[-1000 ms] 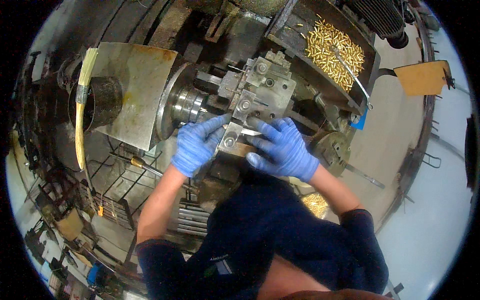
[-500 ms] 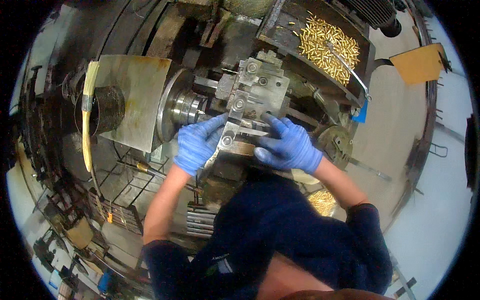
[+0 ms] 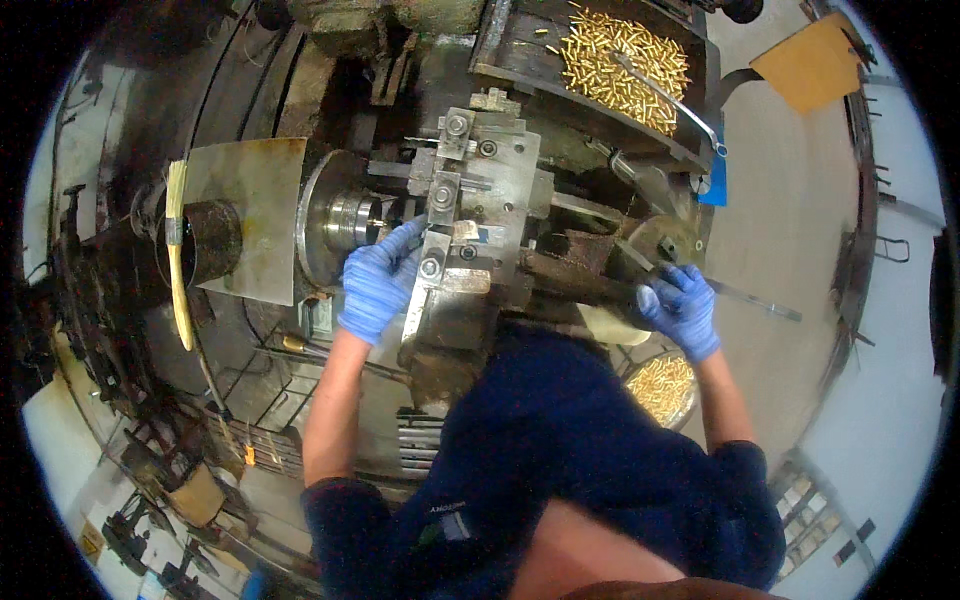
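Note:
My blue-gloved left hand is at the near left side of the metal tool slide. Its fingers are drawn together beside the bolted tool holder; anything between the fingertips is hidden. Just left of them is the lathe's round chuck, with a small brass-coloured tip at its centre. My right hand, also gloved in blue, is at the near edge of a round metal hub. Its fingers are curled, and what they grip, if anything, cannot be made out. A metal rod sticks out to the right behind this hand.
A tray at the back right bears many small brass parts and a spanner. More brass parts fill a round container by my right forearm. A brush leans at left, beside a metal guard plate.
My right hand has left the tool slide and moved right to the round hub. My left hand stays by the tool holder. The whole view has shifted somewhat.

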Action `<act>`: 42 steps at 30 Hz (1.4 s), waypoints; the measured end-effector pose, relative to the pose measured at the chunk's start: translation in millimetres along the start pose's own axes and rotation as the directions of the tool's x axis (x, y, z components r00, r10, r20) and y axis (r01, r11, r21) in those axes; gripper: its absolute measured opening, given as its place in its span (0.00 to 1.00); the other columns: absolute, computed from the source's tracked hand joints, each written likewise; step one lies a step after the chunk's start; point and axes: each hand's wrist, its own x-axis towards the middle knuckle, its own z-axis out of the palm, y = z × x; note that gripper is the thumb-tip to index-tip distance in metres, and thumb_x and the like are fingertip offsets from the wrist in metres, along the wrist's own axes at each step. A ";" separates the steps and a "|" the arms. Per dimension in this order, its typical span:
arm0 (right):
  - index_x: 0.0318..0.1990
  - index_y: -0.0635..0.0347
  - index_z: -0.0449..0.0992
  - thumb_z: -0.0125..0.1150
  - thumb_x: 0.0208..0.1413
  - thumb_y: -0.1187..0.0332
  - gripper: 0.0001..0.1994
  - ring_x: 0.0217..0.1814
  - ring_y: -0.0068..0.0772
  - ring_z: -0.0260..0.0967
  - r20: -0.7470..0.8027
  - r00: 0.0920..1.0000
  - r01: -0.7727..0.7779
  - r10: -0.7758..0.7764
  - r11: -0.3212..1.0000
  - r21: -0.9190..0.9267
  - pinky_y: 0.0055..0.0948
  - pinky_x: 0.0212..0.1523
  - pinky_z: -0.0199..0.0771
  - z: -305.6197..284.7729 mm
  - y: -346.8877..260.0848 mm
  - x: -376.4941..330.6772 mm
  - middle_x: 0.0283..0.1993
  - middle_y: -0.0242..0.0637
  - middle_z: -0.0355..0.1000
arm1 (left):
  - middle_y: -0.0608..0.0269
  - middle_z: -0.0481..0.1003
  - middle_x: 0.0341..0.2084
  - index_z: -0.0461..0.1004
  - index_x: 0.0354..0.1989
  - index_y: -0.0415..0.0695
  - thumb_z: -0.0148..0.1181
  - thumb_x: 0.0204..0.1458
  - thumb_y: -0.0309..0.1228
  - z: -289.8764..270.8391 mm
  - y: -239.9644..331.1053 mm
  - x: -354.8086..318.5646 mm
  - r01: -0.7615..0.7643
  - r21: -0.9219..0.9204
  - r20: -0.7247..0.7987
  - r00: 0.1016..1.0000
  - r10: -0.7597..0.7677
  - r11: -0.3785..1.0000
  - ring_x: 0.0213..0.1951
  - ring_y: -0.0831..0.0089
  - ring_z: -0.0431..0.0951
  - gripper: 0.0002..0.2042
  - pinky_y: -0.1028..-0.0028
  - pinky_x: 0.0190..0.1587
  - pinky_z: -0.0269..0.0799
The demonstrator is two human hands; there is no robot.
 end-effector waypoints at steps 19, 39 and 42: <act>0.42 0.56 0.77 0.54 0.46 0.40 0.28 0.43 0.52 0.68 0.231 0.967 -0.030 -0.110 0.847 0.530 0.41 0.46 0.68 42.2 -130.0 141.9 0.38 0.54 0.70 | 0.63 0.77 0.29 0.71 0.48 0.36 0.55 0.53 0.26 -28.7 55.9 -33.3 0.011 -0.022 -0.143 0.990 -0.014 1.000 0.31 0.84 0.72 0.14 0.82 0.35 0.69; 0.36 0.64 0.79 0.57 0.52 0.56 0.17 0.44 0.28 0.66 0.151 0.988 -0.136 -0.032 0.287 0.948 0.25 0.45 0.65 -30.5 -116.0 101.2 0.43 0.37 0.70 | 0.61 0.76 0.23 0.73 0.41 0.33 0.54 0.55 0.31 9.2 114.4 -37.3 0.159 -0.476 0.249 0.968 -0.041 0.865 0.23 0.80 0.74 0.13 0.81 0.26 0.69; 0.35 0.64 0.79 0.58 0.52 0.57 0.17 0.44 0.28 0.66 0.116 0.993 -0.105 -0.032 0.230 0.968 0.25 0.45 0.65 -28.7 -115.6 98.3 0.42 0.38 0.70 | 0.61 0.76 0.23 0.73 0.40 0.33 0.53 0.55 0.29 6.7 118.4 -38.4 0.151 -0.561 0.265 0.964 0.004 0.814 0.23 0.80 0.74 0.11 0.80 0.26 0.70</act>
